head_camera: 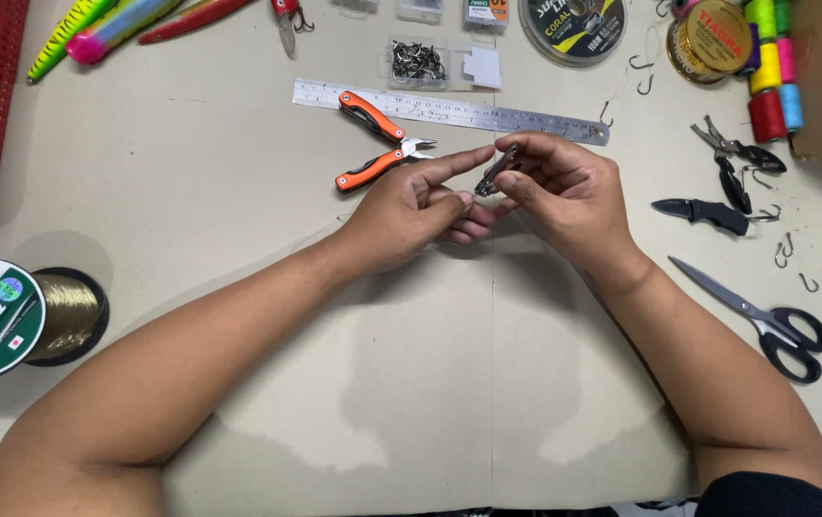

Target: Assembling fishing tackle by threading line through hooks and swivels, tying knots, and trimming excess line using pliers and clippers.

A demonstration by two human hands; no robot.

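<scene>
the left hand (pixel 411 206) sits just left of a small dark metal tool (pixel 495 172), forefinger stretched out so its tip meets the tool's upper part; its other fingers curl underneath, and whether they pinch the lower end cannot be told. the right hand (pixel 564 191) has its grip clenched on the tool between thumb and fingertips. the tool is up off the table (pixel 238 220), between both hands. it looks only picked up and being fingered so far; nothing seems fitted to it yet. its long axis slants, lower end toward the left hand, upper end away toward the steel ruler (pixel 449 110). orange pliers (pixel 377 144) lie unused, left of the grip.
</scene>
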